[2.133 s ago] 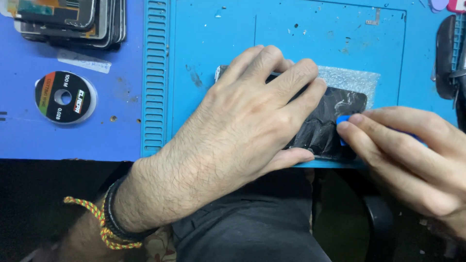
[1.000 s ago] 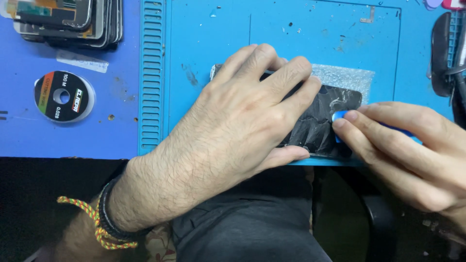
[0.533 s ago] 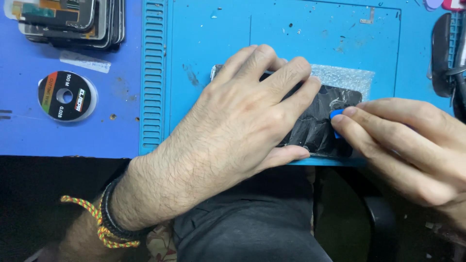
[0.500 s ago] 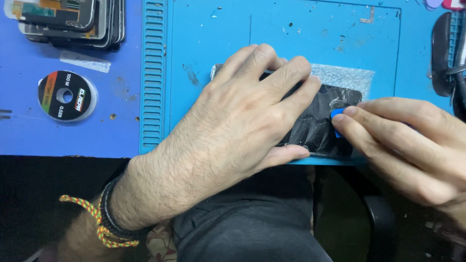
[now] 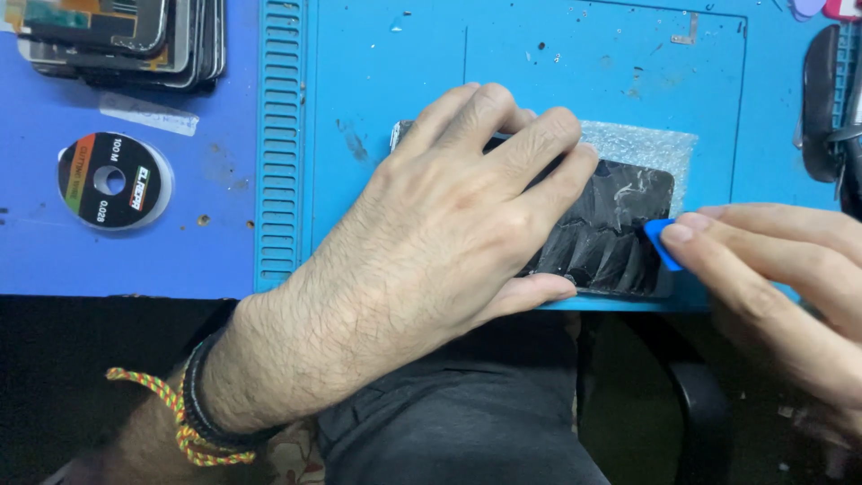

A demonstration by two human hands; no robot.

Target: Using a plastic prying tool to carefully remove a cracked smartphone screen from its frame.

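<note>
Phone is lying screen-up on the blue mat. I am pressing my left hand flat across it, fingers spread, while my right hand is pinching a blue pick at the phone's right edge. Separation looks barely begun; the cracked panel remains seated.

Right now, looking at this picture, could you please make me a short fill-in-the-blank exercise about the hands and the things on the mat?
1. The left hand lies flat on the ____, pressing it onto the mat.
2. The right hand pinches a small pick whose colour is ____.
3. A spool lies on the ____ side of the picture, apart from both hands.
4. The left wrist wears a black band and a braided ____.

Missing words: phone; blue; left; bracelet
</note>
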